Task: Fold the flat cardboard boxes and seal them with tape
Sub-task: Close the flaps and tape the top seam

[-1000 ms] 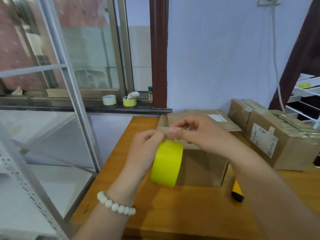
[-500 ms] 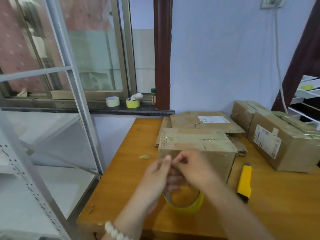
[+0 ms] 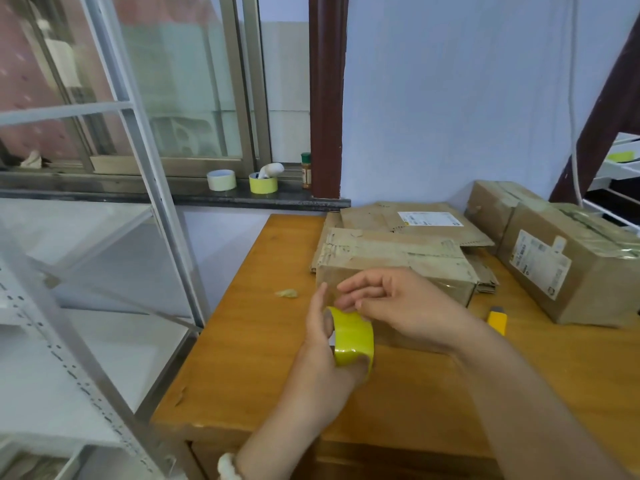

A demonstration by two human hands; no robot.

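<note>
Head camera: my left hand (image 3: 322,362) clamps the yellow tape roll (image 3: 353,337) from below; my right hand (image 3: 408,306) has bent fingertips at its top edge. Pinching or not, I cannot tell.

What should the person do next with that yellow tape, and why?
Probably peel the tape end free and draw it toward the box. The left hand grips the yellow tape roll, the right hand touches its top edge with its fingers, and no strip is pulled out yet; the box stands just behind.
</note>
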